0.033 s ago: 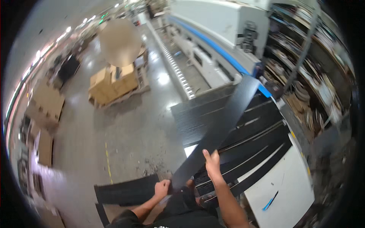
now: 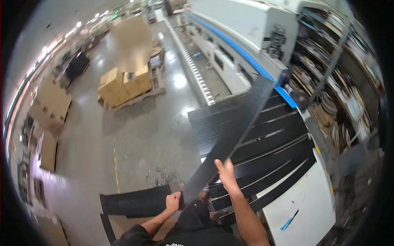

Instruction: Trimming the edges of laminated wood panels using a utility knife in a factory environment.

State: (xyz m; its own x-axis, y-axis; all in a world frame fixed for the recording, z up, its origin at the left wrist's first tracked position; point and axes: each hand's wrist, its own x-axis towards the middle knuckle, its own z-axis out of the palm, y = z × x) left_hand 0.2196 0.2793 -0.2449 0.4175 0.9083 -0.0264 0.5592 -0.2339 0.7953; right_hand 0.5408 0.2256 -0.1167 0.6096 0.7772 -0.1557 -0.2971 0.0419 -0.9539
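Note:
A long black board (image 2: 230, 137) slants across the view in front of me, its far end raised toward a white machine. My left hand (image 2: 173, 201) is closed at the board's near left end. Farther up, on the right edge, my right hand (image 2: 226, 174) grips the same board with the thumb over its face; the fingers beneath are partly hidden. Under and beyond it, several black boards (image 2: 209, 127) lie side by side on a white table (image 2: 303, 201). Left of my left hand rests another stack of black boards (image 2: 137, 202).
A blue, pen-like tool (image 2: 289, 220) lies on the white table. The white machine (image 2: 230, 18) with a blue edge stands ahead. Shelving (image 2: 328, 69) with strips and rolls is at right. Cardboard boxes (image 2: 123, 88) on a pallet and a blurred patch above them are across the floor.
The held board has tilted about its length, so its face looks darker and its right edge shows. Both hands keep their hold; the view has shifted slightly.

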